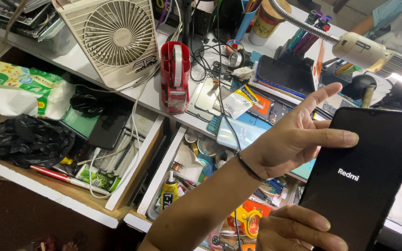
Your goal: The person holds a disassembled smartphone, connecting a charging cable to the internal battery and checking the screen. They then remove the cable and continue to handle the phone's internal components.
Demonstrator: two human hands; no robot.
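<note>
Smartphone [361, 179], black, screen lit with a white logo: held upright at lower right above the cluttered worktop [154, 100]. Right hand [298, 230] grips its lower edge, thumb apparently behind. Left hand [298, 135], open with fingers spread, touches its left edge. Nearby: beige desk fan [112, 39], red tape dispenser [174, 76].

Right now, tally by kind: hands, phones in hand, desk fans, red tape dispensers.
Hands: 2, left hand and right hand
Black phone in hand: 1
Beige desk fan: 1
Red tape dispenser: 1
Total: 5
</note>
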